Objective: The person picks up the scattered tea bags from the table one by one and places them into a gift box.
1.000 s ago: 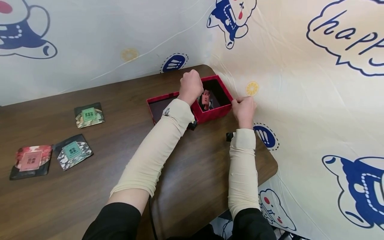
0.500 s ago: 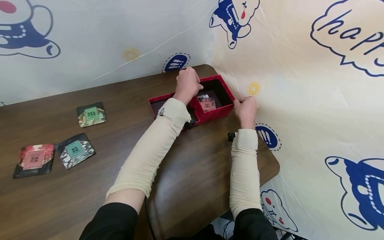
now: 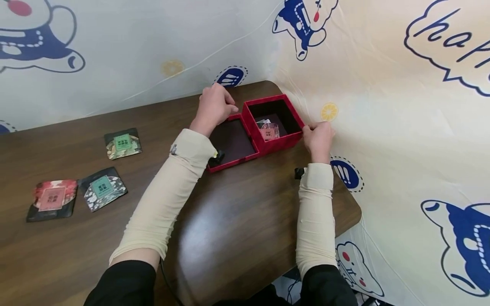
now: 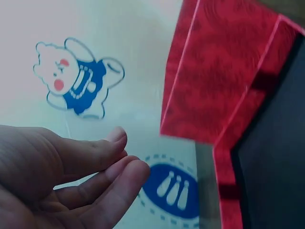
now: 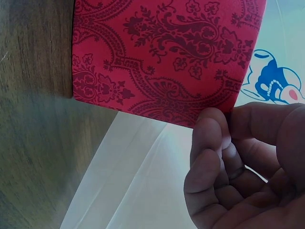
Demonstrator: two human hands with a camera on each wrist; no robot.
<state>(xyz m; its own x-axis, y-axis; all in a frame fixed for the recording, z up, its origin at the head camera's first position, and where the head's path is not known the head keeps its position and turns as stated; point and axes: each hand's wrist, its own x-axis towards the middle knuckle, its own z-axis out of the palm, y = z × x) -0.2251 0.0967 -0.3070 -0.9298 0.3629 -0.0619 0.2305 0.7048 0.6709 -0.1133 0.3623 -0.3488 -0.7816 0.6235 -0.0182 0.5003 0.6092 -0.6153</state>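
A: Entry, head view. Red box point(image 3: 276, 127) stands open at the far right corner of the brown table point(image 3: 237, 221), about 1 o'clock from the table's middle. Its lid point(image 3: 232, 142) lies inside-up, touching the box's left wall at 9 o'clock.

B: Contents?

A: One pink sachet point(image 3: 268, 131) on the box floor, partly under clear wrap. Lid holds nothing visible.

B: Left hand?

A: Left hand point(image 3: 214, 106) sits at the lid's far edge, 12 o'clock of the lid. In the left wrist view its fingers point(image 4: 102, 157) are loosely bent and lie close together, pinching nothing; the red rim is just beside them, apart. Cannot tell from the head view whether a fingertip touches the lid.

B: Right hand?

A: Right hand point(image 3: 318, 136) is at the box's near right corner, 3 o'clock of the box. Right wrist view: fingers point(image 5: 207, 157) curled, fingertips against the patterned red wall at its lower corner. Thumb not clearly seen, so I cannot tell whether it pinches the wall.

B: Rest of the table?

A: Three sachets well apart from the box, toward 9 o'clock: a green one point(image 3: 123, 143) farther back, a teal one point(image 3: 101, 188) and a pink one point(image 3: 52, 199) just beside each other near the left edge. Printed cartoon cloth point(image 3: 383, 85) hangs behind and to the right.
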